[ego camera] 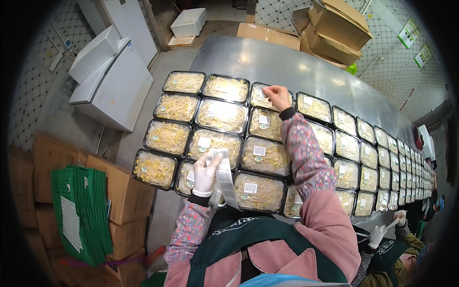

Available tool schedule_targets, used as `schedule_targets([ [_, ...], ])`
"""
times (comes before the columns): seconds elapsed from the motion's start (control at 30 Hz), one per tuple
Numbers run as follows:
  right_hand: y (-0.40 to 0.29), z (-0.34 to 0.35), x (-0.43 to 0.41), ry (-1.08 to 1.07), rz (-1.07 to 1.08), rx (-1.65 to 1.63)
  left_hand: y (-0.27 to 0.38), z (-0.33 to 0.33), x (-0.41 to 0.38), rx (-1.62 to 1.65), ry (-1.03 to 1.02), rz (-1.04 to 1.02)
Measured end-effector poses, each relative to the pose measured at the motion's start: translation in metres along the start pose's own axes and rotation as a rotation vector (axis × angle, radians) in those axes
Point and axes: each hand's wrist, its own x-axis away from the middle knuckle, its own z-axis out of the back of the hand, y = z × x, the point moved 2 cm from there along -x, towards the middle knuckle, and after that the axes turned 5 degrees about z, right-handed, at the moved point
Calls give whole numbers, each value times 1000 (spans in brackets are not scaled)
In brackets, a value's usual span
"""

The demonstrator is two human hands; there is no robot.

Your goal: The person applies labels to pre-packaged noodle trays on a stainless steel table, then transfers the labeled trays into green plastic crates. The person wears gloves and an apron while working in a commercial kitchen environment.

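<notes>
My left hand (205, 173), in a white glove, grips a strip of printed white labels (225, 175) that hangs down over the near trays. My right hand (279, 96) is bare and reaches to the far row. Its thumb and forefinger are pinched together at a whitish label (261, 92) over a black tray of bean sprouts (255, 104). Beside it, a film-covered sprout tray (313, 106) bears a white label. To the left, another sprout tray (225, 88) shows strong glare. In the leftmost column, a sprout tray (175, 107) has only a small green round sticker visible.
Rows of trays cover the near side of a steel table (258, 57). Cardboard boxes (333, 32) stand at its far edge. Green crates (80, 215) and cartons (125, 193) are stacked at left, near a white chest freezer (114, 86). A co-worker's gloved hands (378, 235) are at right.
</notes>
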Motion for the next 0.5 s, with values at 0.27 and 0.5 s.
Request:
schedule_targets([
  [0.27, 13, -14, -43, -189, -33, 692, 4, 11, 2, -55, 51, 38],
  [0.5, 51, 19, -41, -2, -56, 682, 11, -5, -3, 188, 150, -29],
])
